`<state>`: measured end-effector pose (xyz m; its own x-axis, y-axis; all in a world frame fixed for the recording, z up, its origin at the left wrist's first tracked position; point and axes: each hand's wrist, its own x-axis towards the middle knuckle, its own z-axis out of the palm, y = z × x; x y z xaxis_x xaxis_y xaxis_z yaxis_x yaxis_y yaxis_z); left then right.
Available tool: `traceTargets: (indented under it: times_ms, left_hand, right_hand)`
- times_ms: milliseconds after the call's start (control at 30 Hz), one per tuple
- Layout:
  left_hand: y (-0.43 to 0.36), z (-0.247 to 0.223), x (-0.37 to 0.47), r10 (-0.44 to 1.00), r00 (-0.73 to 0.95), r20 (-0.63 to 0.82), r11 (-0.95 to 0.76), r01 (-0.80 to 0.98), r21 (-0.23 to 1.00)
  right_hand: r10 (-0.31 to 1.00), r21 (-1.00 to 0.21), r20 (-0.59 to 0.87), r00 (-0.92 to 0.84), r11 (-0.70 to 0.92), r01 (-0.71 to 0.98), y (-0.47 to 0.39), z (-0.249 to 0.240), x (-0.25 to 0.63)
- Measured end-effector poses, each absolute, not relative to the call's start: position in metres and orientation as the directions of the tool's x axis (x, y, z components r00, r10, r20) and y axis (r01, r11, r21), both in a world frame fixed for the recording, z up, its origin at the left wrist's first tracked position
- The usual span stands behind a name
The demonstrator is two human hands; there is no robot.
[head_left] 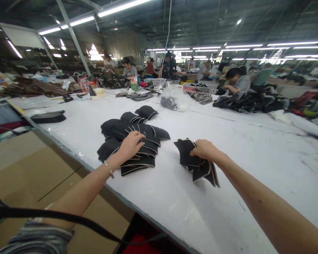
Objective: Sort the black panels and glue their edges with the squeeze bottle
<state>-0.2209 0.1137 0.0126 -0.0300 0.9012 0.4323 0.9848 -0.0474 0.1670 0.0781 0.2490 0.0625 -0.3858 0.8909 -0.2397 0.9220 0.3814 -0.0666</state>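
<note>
Black fabric pieces with pale edges lie in an overlapping pile (145, 144) on the white table (243, 148). My left hand (132, 143) rests over the middle of that pile, its fingers bent and somewhat apart, with no piece clearly gripped. To the right of the pile, my right hand (204, 150) is closed on a loose bunch of similar black pieces (187, 153), thumb and fingers at its upper right edge. The bunch fans out downward, its lower corners close to the table surface.
A clear plastic bag (175, 98) sits beyond the pile. Black pieces (48, 116) lie near the left edge, and a dark heap (250, 100) is at the back right. Several people work at tables farther off. A black strap (69, 216) crosses the lower left.
</note>
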Motion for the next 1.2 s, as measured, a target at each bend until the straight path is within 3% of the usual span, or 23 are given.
traceTargets:
  times_ms: [133,233,333,467,800,1200]
  left_hand:
    - [0.184,0.015,-0.233,0.976,0.108,0.188,-0.104,0.994,-0.032]
    - [0.224,0.006,-0.233,0.987,0.151,-0.051,-0.154,0.985,-0.082]
    - [0.247,-0.001,-0.228,0.969,0.180,-0.167,-0.203,0.970,-0.134]
    - [0.258,0.004,-0.219,0.948,0.273,-0.163,-0.299,0.939,-0.168]
    - [0.248,0.031,-0.190,0.911,0.408,0.065,-0.385,0.895,-0.224]
    - [0.268,-0.006,-0.199,0.901,0.401,-0.167,-0.430,0.879,-0.205]
  right_hand:
    - [0.911,-0.095,-0.241,-0.334,0.320,0.942,0.262,0.056,0.078]
    - [0.918,-0.120,-0.245,-0.311,0.290,0.950,0.267,0.055,0.074]
    - [0.925,-0.138,-0.245,-0.292,0.264,0.954,0.269,0.054,0.070]
    - [0.930,-0.163,-0.236,-0.281,0.247,0.955,0.269,0.052,0.065]
    - [0.940,-0.205,-0.209,-0.271,0.229,0.952,0.275,0.044,0.066]
    - [0.946,-0.213,-0.187,-0.266,0.226,0.951,0.271,0.045,0.065]
